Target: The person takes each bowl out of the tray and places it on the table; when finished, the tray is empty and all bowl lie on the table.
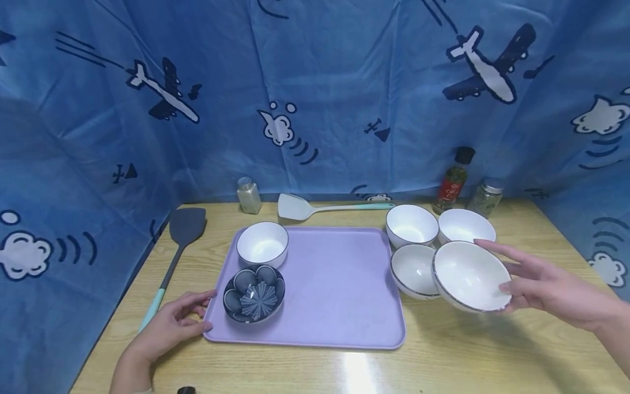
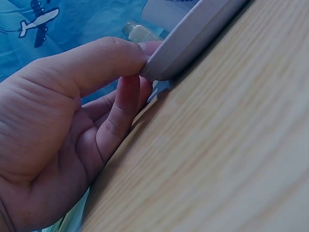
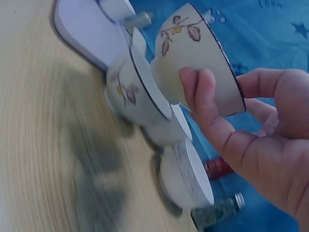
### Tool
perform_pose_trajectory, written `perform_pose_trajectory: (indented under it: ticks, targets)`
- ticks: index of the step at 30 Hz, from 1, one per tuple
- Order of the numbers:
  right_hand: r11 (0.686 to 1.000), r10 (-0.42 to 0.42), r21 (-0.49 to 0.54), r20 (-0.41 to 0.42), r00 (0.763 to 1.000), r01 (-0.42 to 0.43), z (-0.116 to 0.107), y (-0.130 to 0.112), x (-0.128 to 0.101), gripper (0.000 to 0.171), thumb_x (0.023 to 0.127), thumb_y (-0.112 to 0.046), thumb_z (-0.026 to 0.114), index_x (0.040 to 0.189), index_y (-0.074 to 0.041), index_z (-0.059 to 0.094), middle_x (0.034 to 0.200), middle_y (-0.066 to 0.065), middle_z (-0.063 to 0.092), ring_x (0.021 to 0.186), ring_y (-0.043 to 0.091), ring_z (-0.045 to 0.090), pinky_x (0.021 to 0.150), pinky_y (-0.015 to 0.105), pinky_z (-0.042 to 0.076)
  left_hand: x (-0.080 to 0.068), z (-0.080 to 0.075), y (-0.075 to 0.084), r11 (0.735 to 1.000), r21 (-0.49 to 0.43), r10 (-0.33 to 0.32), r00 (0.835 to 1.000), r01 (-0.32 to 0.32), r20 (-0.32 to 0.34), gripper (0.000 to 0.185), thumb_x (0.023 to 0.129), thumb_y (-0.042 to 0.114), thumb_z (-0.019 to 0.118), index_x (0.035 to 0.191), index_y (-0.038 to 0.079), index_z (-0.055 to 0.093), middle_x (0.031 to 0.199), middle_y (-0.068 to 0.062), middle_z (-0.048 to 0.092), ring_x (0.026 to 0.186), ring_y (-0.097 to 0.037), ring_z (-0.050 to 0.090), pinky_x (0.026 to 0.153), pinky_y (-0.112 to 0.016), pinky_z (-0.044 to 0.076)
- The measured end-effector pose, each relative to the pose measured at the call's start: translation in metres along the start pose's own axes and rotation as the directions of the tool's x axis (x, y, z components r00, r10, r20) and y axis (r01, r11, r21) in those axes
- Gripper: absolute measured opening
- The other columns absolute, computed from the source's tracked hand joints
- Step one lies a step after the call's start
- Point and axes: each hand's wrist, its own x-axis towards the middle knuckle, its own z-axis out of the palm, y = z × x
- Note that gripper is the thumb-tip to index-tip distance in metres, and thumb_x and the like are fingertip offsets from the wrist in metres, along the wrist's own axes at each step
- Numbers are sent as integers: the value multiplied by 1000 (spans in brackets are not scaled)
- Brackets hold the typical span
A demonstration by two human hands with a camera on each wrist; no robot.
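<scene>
Fingers of the right hand (image 1: 551, 284) grip an empty white bowl (image 1: 470, 276); the left hand (image 1: 172, 323) pinches the tray's (image 1: 339, 284) corner.

Right wrist cam: my right hand (image 3: 260, 145) has a white bowl (image 3: 203, 58) off the tabletop (image 3: 43, 159).

Grip is thumb on the outer wall, fingers curled at the rim; bowl tilted, leaf-and-berry print and dark rim visible. Three more white bowls (image 3: 140, 92) sit below it on the wood, close together. Lilac tray (image 3: 87, 34) edge at top left. Red-labelled bottle (image 3: 219, 167) and a jar (image 3: 217, 212) lie beyond the bowls, against blue cloth (image 3: 270, 29). Picture is motion-blurred.
</scene>
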Motion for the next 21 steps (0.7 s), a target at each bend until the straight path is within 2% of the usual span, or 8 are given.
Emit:
perform_pose_trajectory:
  ticks: [3, 9, 13, 16, 21]
  targets:
    - [1000, 18, -15, -29, 999, -18, -11, 8, -5, 73, 102, 2, 45, 161, -25, 11, 138, -16, 43, 104, 30, 68, 79, 53, 57, 1, -1, -1, 1000, 11, 1, 1000, -1, -3, 65, 84, 20, 81, 143, 8, 54, 132, -15, 54, 99, -8, 57, 81, -21, 52]
    - [998, 63, -18, -103, 993, -65, -32, 22, -12, 76, 102, 2, 46, 160, -34, 14, 124, -14, 55, 95, 33, 71, 77, 47, 59, 2, -1, 1, 1000, 19, -14, 1000, 14, 1, 66, 84, 21, 80, 143, 9, 54, 131, -14, 54, 98, -8, 56, 79, -21, 51]
    - [994, 102, -11, -131, 986, -104, -43, 28, -13, 77, 102, 0, 47, 159, -40, 15, 121, -14, 57, 95, 33, 71, 78, 46, 59, 1, -1, 2, 999, 13, -31, 1000, 31, 1, 66, 84, 21, 80, 143, 8, 53, 130, -14, 54, 98, -8, 56, 78, -21, 51]
    - [989, 138, -24, -157, 978, -144, -46, 32, -13, 78, 102, -2, 50, 159, -40, 13, 120, -18, 58, 96, 32, 71, 79, 47, 59, 1, 0, 3, 999, 21, -31, 1000, 31, -3, 66, 84, 22, 81, 143, 8, 54, 130, -14, 55, 98, -8, 57, 79, -21, 51]
    - [988, 141, -42, -172, 975, -150, -52, 40, -13, 79, 101, -4, 52, 160, -37, 11, 120, -23, 54, 99, 32, 71, 79, 48, 59, 1, 0, 3, 999, 28, -21, 1000, 21, -9, 66, 83, 21, 81, 142, 8, 55, 131, -14, 55, 98, -7, 57, 80, -20, 51]
